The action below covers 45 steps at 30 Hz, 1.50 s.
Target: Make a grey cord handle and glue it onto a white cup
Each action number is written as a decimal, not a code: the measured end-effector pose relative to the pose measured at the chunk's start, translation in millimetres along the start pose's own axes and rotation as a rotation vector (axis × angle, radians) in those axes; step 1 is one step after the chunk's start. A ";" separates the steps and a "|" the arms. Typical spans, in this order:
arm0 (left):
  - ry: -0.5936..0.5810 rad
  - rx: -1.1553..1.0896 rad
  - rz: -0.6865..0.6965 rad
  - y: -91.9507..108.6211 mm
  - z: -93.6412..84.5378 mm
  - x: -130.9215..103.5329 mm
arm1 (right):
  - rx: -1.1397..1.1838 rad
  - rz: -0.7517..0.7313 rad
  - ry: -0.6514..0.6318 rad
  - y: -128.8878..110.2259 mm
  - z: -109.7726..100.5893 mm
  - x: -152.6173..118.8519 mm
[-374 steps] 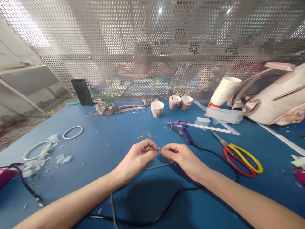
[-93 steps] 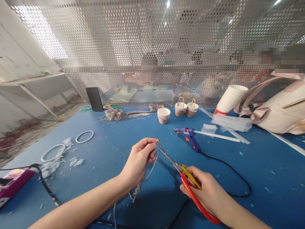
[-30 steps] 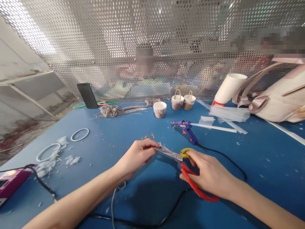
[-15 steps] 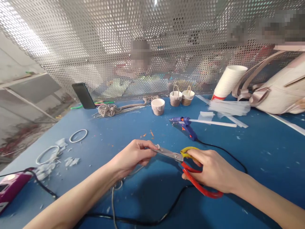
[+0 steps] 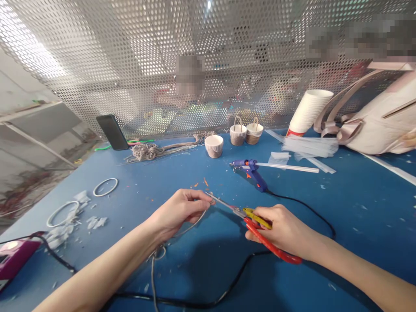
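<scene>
Pinched between the thumb and fingers of my left hand (image 5: 185, 210) is the end of a thin grey cord (image 5: 195, 223), which runs down under the wrist in a small loop. My right hand (image 5: 279, 229) grips scissors (image 5: 238, 211) by their red and yellow handles. The blades point left, and their tips are beside the fingertips of my left hand, close to the cord's end. Whether the blades touch the cord, I cannot tell. Beyond my hands lies a blue glue gun (image 5: 251, 171) with a clear glue stick in its back.
Small cups (image 5: 213, 146), two with cord handles, stand near the perforated metal screen (image 5: 146, 86). Tangled cord (image 5: 146, 151) and a leaning phone (image 5: 112, 132) are at left. Stacked paper cups (image 5: 310, 110), clear glue sticks (image 5: 312, 147) and a pale bag (image 5: 383, 112) are at right. Black cable (image 5: 227, 290) crosses the front.
The scissors have turned so their blades now show edge-on, and the handles have come closer together. A cord end now shows at my left fingertips. The view has shifted slightly.
</scene>
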<state>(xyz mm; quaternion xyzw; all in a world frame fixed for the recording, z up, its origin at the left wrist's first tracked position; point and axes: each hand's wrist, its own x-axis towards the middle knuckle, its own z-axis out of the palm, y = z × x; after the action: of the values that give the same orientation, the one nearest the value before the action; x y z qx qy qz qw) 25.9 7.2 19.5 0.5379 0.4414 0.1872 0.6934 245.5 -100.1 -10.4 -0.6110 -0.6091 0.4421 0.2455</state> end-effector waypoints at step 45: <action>0.000 0.058 0.127 26.9 -17.2 -20.5 | -0.391 0.014 0.110 -12.1 -2.6 8.4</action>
<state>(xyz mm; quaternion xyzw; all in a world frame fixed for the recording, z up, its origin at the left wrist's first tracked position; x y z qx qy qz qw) 6.6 11.6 51.9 0.5845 0.4116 0.2179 0.6644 240.2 -89.8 -0.9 -0.6747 -0.6646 0.2828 0.1519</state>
